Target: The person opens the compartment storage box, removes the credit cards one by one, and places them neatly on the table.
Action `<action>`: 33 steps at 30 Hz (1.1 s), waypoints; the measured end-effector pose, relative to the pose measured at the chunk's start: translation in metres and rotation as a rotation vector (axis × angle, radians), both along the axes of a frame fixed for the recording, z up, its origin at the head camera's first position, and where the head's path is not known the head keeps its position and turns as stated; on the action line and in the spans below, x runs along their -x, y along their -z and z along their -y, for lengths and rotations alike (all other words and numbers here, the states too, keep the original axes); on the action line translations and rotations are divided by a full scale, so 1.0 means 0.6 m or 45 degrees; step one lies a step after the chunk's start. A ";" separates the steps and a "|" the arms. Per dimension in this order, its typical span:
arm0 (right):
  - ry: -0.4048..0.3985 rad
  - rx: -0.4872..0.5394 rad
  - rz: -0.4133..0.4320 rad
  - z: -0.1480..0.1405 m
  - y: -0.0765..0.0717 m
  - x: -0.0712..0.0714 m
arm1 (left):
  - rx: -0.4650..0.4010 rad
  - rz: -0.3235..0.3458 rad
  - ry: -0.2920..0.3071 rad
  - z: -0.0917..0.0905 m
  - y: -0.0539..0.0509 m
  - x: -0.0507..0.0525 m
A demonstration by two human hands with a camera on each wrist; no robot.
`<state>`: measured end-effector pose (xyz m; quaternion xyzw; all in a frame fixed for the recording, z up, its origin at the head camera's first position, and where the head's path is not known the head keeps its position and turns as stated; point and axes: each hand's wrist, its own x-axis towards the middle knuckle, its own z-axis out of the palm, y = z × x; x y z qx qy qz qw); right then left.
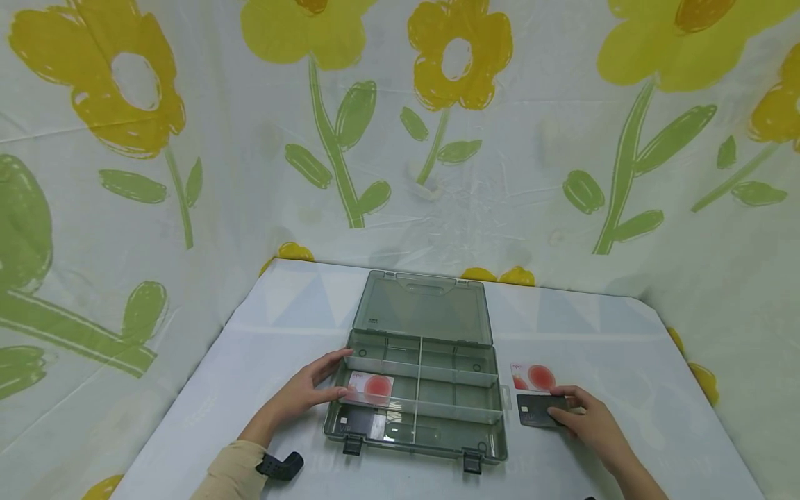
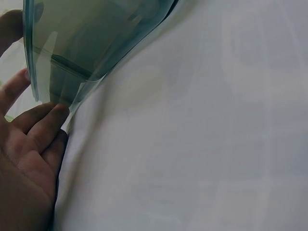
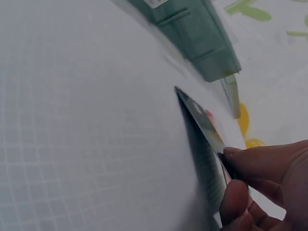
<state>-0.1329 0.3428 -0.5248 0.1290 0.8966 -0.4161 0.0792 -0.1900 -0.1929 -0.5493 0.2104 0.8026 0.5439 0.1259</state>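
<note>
My right hand [image 1: 584, 420] pinches a black card [image 1: 533, 410] by its right end, between thumb and fingers. In the right wrist view that card [image 3: 204, 122] is tilted, with its far edge raised off the table. A clear green divided box [image 1: 459, 396] lies with its lid laid back. Along the box's left side my left hand [image 1: 309, 389] rests with thumb and fingers extended, touching the wall. Inside, a pink-and-white card with a red circle [image 1: 377, 386] lies in the middle left compartment. Another black card [image 1: 357, 421] lies in the front left compartment.
Right of the box, a card with a red circle [image 1: 533, 377] lies on the white table [image 1: 600, 347], just behind the held card. The opened lid [image 1: 425, 305] reaches towards the table's back edge. A flowered cloth [image 1: 519, 153] hangs around the table.
</note>
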 end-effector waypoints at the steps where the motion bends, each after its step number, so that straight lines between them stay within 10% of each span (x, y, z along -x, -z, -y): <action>1: -0.018 -0.047 -0.006 0.000 0.001 0.001 | 0.001 -0.001 -0.001 0.000 0.000 0.000; 10: -0.143 -0.411 -0.087 0.009 0.002 0.005 | 0.002 -0.035 0.006 0.002 0.003 0.000; 33: -0.125 -0.474 -0.090 0.023 0.002 0.001 | 0.017 -0.016 0.000 0.001 0.005 0.001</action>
